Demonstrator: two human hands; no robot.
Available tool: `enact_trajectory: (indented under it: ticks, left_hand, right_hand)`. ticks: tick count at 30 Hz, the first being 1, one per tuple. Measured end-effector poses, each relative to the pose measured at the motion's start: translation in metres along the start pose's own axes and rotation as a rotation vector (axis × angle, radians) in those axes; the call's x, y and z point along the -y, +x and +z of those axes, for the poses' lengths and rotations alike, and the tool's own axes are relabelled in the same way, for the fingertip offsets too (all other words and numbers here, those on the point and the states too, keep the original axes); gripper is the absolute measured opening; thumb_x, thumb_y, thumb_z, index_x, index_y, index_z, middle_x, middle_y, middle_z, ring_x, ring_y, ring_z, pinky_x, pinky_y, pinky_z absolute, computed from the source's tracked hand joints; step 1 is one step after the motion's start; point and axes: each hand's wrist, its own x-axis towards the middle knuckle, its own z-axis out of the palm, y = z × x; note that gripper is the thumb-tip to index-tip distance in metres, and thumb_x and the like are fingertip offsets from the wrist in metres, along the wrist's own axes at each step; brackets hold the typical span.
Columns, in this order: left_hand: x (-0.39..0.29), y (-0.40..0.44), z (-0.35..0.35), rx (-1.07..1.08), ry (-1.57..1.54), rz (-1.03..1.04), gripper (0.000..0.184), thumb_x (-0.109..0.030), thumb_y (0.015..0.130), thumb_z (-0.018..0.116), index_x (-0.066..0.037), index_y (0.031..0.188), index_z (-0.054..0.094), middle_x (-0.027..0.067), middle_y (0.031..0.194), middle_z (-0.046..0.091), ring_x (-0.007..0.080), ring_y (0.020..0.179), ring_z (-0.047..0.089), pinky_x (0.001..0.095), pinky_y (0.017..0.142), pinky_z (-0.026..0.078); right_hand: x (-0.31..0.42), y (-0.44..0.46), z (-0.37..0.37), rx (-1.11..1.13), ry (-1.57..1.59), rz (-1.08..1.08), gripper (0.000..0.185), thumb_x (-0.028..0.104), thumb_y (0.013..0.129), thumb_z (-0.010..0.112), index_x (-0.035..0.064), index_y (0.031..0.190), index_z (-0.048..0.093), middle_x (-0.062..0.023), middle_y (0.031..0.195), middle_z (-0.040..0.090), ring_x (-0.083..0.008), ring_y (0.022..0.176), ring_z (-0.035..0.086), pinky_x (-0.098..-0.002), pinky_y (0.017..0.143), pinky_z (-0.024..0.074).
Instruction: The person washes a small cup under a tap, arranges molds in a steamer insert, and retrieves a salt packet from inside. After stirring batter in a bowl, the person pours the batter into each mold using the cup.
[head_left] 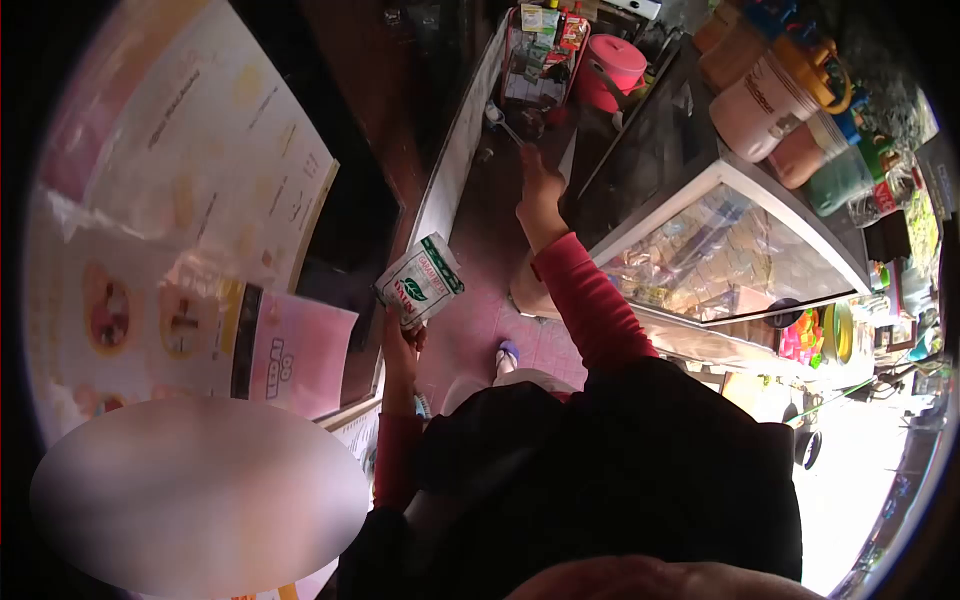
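Note:
My left hand (403, 345) is closed on the lower end of a white plastic packet (420, 283) with a green leaf print and red lettering. The packet is held up above the pink tiled floor, beside the dark counter's edge. My right hand (541, 190) reaches forward, its fingers wrapped round the handle of a spoon (495, 115). The spoon's pale bowl points away from me, over the dark surface near a wire rack (541, 62). What lies in the spoon is too small to make out.
Sachets and bottles fill the rack. Beside it stands a pink lidded container (612, 70). On the right, a glass display case (735, 245) carries several large jars (765, 105). Printed menu sheets (300, 350) hang at left. A foot in a slipper (507, 356) shows below.

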Motion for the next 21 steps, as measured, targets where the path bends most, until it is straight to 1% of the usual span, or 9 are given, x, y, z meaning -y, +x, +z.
enact_trajectory:
  ticks: [2, 5, 7, 9, 11, 13, 15, 19, 21]
  left_hand:
    - [-0.009, 0.037, 0.007, -0.002, -0.003, -0.031, 0.036, -0.045, 0.089, 0.037, -0.011, 0.082, 0.048, -0.0018, 0.056, 0.039, 0.0084, 0.042, 0.035, 0.0223, 0.039, 0.025]
    - [-0.026, 0.094, 0.034, 0.086, 0.023, -0.062, 0.034, -0.043, 0.09, 0.037, -0.012, 0.082, 0.048, -0.0022, 0.057, 0.038, 0.0082, 0.042, 0.033, 0.0224, 0.039, 0.024]
    - [-0.044, 0.135, 0.065, 0.075, 0.04, -0.103, 0.033, -0.041, 0.09, 0.037, -0.012, 0.08, 0.046, -0.0025, 0.056, 0.036, 0.008, 0.043, 0.031, 0.0227, 0.04, 0.024]
    - [-0.058, 0.207, 0.106, 0.123, 0.129, -0.148, 0.032, -0.04, 0.09, 0.037, -0.012, 0.077, 0.044, -0.0026, 0.056, 0.034, 0.0079, 0.044, 0.03, 0.0228, 0.04, 0.023]
    - [-0.069, 0.249, 0.15, 0.121, 0.148, -0.282, 0.033, -0.039, 0.091, 0.035, -0.011, 0.076, 0.043, -0.0022, 0.056, 0.035, 0.0081, 0.043, 0.031, 0.0225, 0.04, 0.024]
    - [-0.062, 0.318, 0.217, 0.155, 0.174, -0.35, 0.034, -0.04, 0.091, 0.034, -0.01, 0.077, 0.044, -0.0019, 0.055, 0.035, 0.0088, 0.043, 0.034, 0.0226, 0.04, 0.025]
    - [-0.051, 0.347, 0.25, 0.209, 0.322, -0.303, 0.035, -0.041, 0.092, 0.032, -0.01, 0.082, 0.045, -0.0018, 0.055, 0.035, 0.0096, 0.044, 0.037, 0.0224, 0.041, 0.026]
    - [-0.054, 0.422, 0.335, 0.288, 0.26, -0.364, 0.037, -0.043, 0.092, 0.032, -0.009, 0.088, 0.046, -0.0015, 0.055, 0.035, 0.0101, 0.045, 0.038, 0.0223, 0.041, 0.027]
    - [-0.062, 0.453, 0.331, 0.296, 0.198, -0.306, 0.034, -0.041, 0.091, 0.036, -0.009, 0.093, 0.048, -0.0015, 0.056, 0.035, 0.0097, 0.044, 0.036, 0.0215, 0.04, 0.026]
  right_hand:
    - [-0.001, 0.036, 0.021, -0.053, 0.036, -0.012, 0.019, 0.022, 0.076, 0.064, 0.0028, 0.075, 0.061, -0.0007, 0.068, 0.057, -0.0096, 0.065, 0.048, -0.0266, 0.06, 0.037]
    - [0.012, 0.09, 0.056, 0.05, 0.185, -0.04, 0.02, 0.023, 0.078, 0.062, 0.0026, 0.077, 0.06, -0.0005, 0.069, 0.054, -0.0091, 0.06, 0.047, -0.0257, 0.057, 0.037]
    - [0.05, 0.136, 0.084, 0.025, 0.078, -0.059, 0.02, 0.022, 0.078, 0.061, 0.0019, 0.077, 0.06, -0.0002, 0.068, 0.054, -0.0088, 0.06, 0.047, -0.0247, 0.056, 0.0369]
    - [0.075, 0.199, 0.098, -0.079, -0.034, -0.01, 0.02, 0.021, 0.078, 0.06, 0.0013, 0.076, 0.059, 0.0, 0.067, 0.053, -0.0084, 0.059, 0.047, -0.0238, 0.055, 0.0367]
    - [0.094, 0.263, 0.115, -0.343, 0.228, -0.132, 0.018, 0.017, 0.076, 0.061, -0.0013, 0.073, 0.059, -0.0001, 0.064, 0.053, -0.0087, 0.059, 0.048, -0.0236, 0.054, 0.0371]
    - [0.106, 0.358, 0.101, -0.46, 0.229, -0.151, 0.018, 0.016, 0.075, 0.062, -0.0018, 0.075, 0.059, -0.0019, 0.068, 0.055, -0.0095, 0.059, 0.049, -0.0228, 0.056, 0.0385]
    - [0.098, 0.392, 0.073, -0.543, 0.208, -0.203, 0.018, 0.014, 0.074, 0.064, -0.0024, 0.077, 0.059, -0.0036, 0.071, 0.058, -0.0104, 0.059, 0.051, -0.022, 0.057, 0.0398]
    - [0.141, 0.467, 0.04, -0.726, 0.261, -0.182, 0.018, 0.015, 0.069, 0.067, -0.0003, 0.072, 0.058, -0.0031, 0.07, 0.058, -0.0106, 0.06, 0.05, -0.0215, 0.057, 0.0382]
    - [0.151, 0.474, 0.04, -0.801, 0.317, -0.295, 0.018, 0.015, 0.069, 0.067, 0.0007, 0.072, 0.058, -0.0021, 0.07, 0.057, -0.0116, 0.063, 0.05, -0.0238, 0.06, 0.0385]
